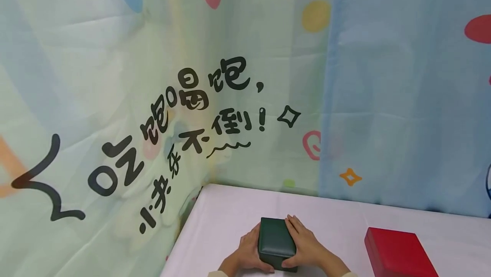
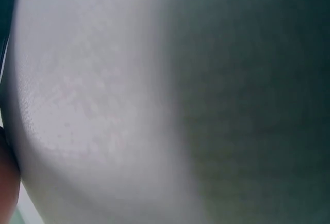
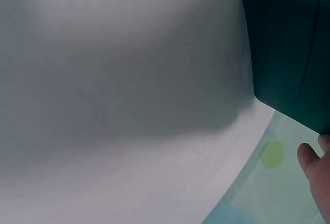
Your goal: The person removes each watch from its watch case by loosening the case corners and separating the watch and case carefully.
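Note:
A dark green box (image 1: 277,238) with a smooth, leather-like lid sits between both hands on the white table in the head view. My left hand (image 1: 250,247) grips its left side, thumb low at the near corner. From the right, my right hand (image 1: 307,245) holds it with fingers along the far right edge and thumb on the front face. The right wrist view shows the box's side (image 3: 289,43) with a seam line, and fingertips (image 3: 308,157) below its corner. Pale, blurred cloth fills most of the left wrist view, with a bit of hand (image 2: 7,182) at the left edge.
To the right on the table (image 1: 330,221) lies a red box (image 1: 400,251), partly cut off by the frame's lower edge. A printed curtain (image 1: 261,162) with black lettering and coloured shapes stands behind the table and along its left side.

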`<state>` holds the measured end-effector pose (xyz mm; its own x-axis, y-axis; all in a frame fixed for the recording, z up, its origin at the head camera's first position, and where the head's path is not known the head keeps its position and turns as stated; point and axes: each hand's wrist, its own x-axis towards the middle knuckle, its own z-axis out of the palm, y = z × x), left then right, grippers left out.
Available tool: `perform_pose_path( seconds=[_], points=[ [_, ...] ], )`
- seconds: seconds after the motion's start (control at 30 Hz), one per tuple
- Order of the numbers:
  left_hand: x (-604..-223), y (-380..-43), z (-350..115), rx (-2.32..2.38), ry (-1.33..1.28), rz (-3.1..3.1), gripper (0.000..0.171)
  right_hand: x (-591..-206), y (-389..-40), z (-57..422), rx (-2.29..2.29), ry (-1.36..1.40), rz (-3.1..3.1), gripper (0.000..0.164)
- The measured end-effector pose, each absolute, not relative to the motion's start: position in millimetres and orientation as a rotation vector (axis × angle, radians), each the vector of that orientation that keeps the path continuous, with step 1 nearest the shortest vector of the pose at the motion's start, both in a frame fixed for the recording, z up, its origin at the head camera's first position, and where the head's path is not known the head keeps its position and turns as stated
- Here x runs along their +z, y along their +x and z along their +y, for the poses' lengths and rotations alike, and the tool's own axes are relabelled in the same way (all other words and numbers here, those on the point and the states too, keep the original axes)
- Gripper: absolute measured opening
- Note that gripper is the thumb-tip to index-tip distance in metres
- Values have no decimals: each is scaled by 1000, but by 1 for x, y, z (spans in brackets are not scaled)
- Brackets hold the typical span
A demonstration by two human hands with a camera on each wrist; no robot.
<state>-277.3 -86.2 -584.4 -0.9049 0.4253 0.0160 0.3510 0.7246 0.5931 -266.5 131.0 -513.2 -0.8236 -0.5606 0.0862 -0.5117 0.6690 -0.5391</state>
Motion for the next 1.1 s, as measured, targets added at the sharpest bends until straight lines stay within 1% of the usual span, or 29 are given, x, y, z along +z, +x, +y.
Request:
perform_pose_path(
  seconds=[0.07, 0.23, 0.53, 0.8, 1.1],
  points=[
    [-586, -274, -86, 919, 644, 2804, 120, -513, -265, 132, -819, -890, 2806, 109],
    [-583, -273, -88, 885, 685, 2829, 120, -505, -267, 130, -707, -896, 2840, 108],
    [-578, -273, -90, 908, 709, 2825, 119, -486, -285, 126, -557, -819, 2767, 104],
    [-578, -272, -89, 910, 732, 2826, 119, -470, -297, 129, -576, -819, 2621, 96],
    [-586, -274, -90, 958, 759, 2821, 120, -465, -308, 129, -621, -706, 2522, 92]
  ],
)
